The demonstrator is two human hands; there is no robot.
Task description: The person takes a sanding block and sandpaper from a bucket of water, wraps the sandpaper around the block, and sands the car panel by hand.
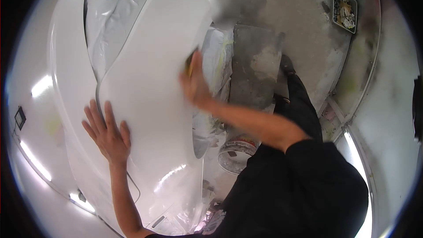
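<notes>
A large white car body (145, 66) with smooth curved panels fills the left half of the view. Flat on its surface, across a panel seam, lies my left hand (105, 134), fingers spread and holding nothing. My right hand (194, 83), a little blurred, is at the right edge of the same panel. Its fingers are wrapped round a small dark and yellow block (190, 63), which is mostly hidden by the hand. Clear plastic film (116, 13) covers an opening at the top left of the body.
Masking sheet (216, 57) hangs beside the panel's right edge. A bucket (235, 154) stands on the stained floor (304, 31) near my legs. A tray of scraps (344, 11) sits at the upper right, by the wall. Bright tube lights (35, 161) show at the left.
</notes>
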